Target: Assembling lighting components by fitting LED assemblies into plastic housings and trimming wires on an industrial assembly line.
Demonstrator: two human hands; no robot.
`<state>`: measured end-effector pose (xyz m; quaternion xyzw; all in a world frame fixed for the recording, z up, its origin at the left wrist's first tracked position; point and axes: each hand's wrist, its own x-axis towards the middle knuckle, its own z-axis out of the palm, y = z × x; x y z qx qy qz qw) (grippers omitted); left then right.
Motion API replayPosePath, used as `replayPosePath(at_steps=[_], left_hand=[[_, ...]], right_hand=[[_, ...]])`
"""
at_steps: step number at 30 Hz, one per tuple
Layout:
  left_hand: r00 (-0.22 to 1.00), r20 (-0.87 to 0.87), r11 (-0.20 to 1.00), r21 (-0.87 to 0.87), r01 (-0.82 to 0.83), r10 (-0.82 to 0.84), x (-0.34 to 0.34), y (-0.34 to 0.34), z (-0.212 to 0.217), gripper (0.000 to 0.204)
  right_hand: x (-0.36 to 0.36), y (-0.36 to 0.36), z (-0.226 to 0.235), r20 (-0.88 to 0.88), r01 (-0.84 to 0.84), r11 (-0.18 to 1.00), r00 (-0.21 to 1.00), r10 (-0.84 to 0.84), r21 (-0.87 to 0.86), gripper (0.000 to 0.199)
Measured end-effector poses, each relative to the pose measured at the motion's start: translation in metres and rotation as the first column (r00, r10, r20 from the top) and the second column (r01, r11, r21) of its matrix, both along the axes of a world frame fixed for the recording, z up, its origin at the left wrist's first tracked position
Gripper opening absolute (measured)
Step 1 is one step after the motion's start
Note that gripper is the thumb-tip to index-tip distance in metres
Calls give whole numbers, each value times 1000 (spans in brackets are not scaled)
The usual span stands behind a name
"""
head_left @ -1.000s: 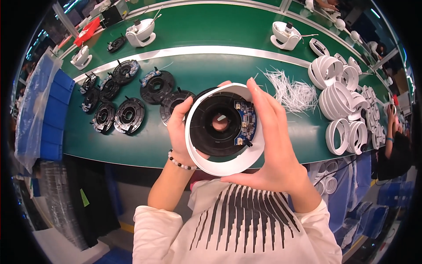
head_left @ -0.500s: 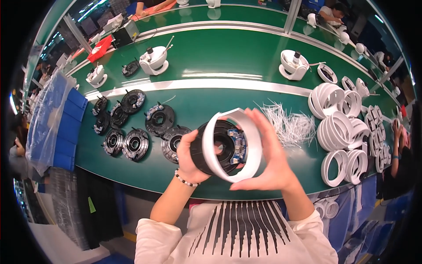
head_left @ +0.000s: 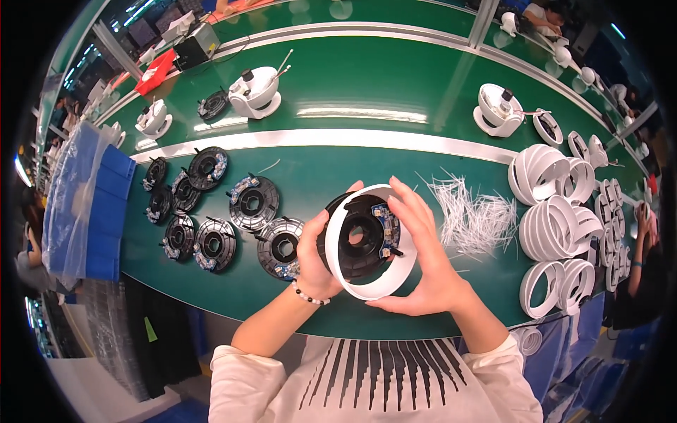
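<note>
Left hand (head_left: pixel 317 254): curled around the left edge of the black disc (head_left: pixel 358 211)
Right hand (head_left: pixel 427 257): spread in a wide C, gripping the white ring (head_left: pixel 377 287)
Disc and ring: together above the near tabletop (head_left: pixel 402 326); how deeply they overlap is hard to tell
Left: more black discs (head_left: pixel 215 243)
Right: white strips (head_left: pixel 472 215), stacked rings (head_left: pixel 546 229)

The left hand (head_left: pixel 315 262) holds a black disc (head_left: pixel 363 261) inside the white ring (head_left: pixel 384 283); the right hand (head_left: pixel 431 273) grips that ring's right side. Left of the ring lie more discs (head_left: pixel 223 250); right of it, white strips (head_left: pixel 474 217).
</note>
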<state>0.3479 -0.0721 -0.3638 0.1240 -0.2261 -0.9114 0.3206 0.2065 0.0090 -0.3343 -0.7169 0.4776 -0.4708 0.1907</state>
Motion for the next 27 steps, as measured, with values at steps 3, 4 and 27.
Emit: replayPosePath(at_steps=[3, 4, 27], left_hand=[[994, 18, 993, -61, -102, 103, -6, 2, -2, 56], [993, 18, 991, -64, -119, 120, -9, 3, 0, 56], [937, -346, 999, -32, 33, -42, -12, -4, -11, 61]], right_hand=[[-4, -7, 2, -32, -18, 1000, 999, 18, 8, 104], [-6, -10, 2, -68, 5, 1000, 998, -4, 1, 106], [-8, -6, 3, 71, 83, 993, 993, -89, 83, 121]])
